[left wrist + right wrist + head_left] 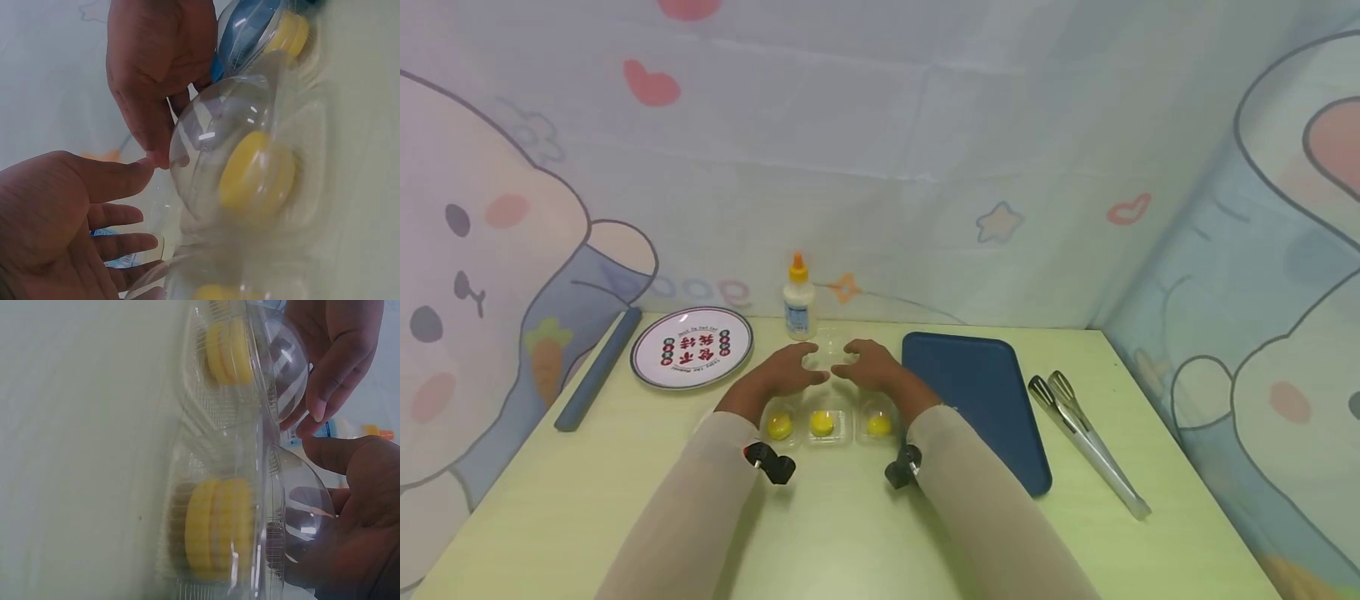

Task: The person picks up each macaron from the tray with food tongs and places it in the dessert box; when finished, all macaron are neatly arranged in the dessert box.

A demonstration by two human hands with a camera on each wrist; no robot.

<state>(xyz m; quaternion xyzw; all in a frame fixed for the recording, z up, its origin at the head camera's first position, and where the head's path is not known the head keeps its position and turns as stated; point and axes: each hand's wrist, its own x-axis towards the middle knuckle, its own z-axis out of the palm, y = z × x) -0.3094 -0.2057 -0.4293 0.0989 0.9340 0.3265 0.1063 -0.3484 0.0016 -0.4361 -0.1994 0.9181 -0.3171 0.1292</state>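
Note:
Three clear plastic boxes with domed lids stand in a row in the head view, each with a yellow macaron inside: left (778,427), middle (822,422) and right (879,425). Just beyond the row, my left hand (781,372) and right hand (874,367) face each other with a gap between them. Faint clear plastic (831,340) shows behind that gap; its shape is hard to make out. In the left wrist view, the fingers of the left hand (56,212) are spread beside a domed lid (200,137). The right hand (362,519) lies behind a lid, contact unclear.
A white glue bottle (799,304) with an orange tip stands at the back. Leftward are a printed plate (692,348) and a grey-blue rod (598,371). On the right lie a dark blue tray (985,408) and metal tongs (1093,450).

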